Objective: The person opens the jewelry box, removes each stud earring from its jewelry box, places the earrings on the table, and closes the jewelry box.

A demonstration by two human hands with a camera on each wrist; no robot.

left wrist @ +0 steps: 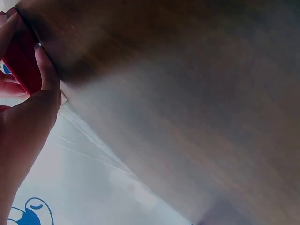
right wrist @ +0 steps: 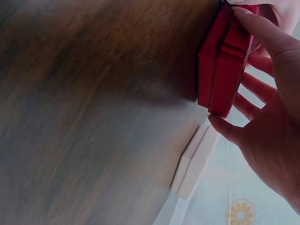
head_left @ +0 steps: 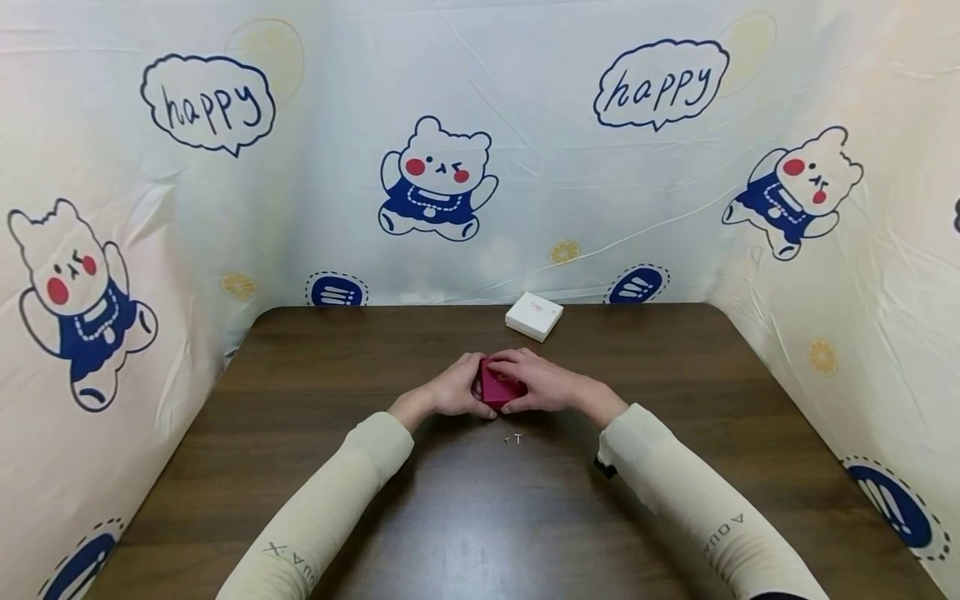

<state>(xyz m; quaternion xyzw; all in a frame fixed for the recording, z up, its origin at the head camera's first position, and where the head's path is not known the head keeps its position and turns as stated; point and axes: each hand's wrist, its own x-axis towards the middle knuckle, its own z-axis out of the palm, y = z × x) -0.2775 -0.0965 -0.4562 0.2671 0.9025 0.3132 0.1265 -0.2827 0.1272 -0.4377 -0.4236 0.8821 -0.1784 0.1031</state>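
- The step in hand looks to be two-handed work on the red box, with its lid held between the hands; whether the lid is being pressed on or eased off, I cannot tell.
- The next move likely calls for even, gentle force from both sides, so the lid does not skew on the base.
- The red box sits on the surface directly between the hands, touching both.
- The left hand is curled round the box's left side, thumb at the near corner and fingers toward the back.
- The right hand is part-curled and spans the right side and top, gripping with its thumb at the near edge and fingers at the far edge.
- Two small pins lie on the surface, on the person's side of the box, near the hands but apart from them; a low wrist could brush them.
- The white box stands beyond the right hand, toward the back edge, touched by neither hand.
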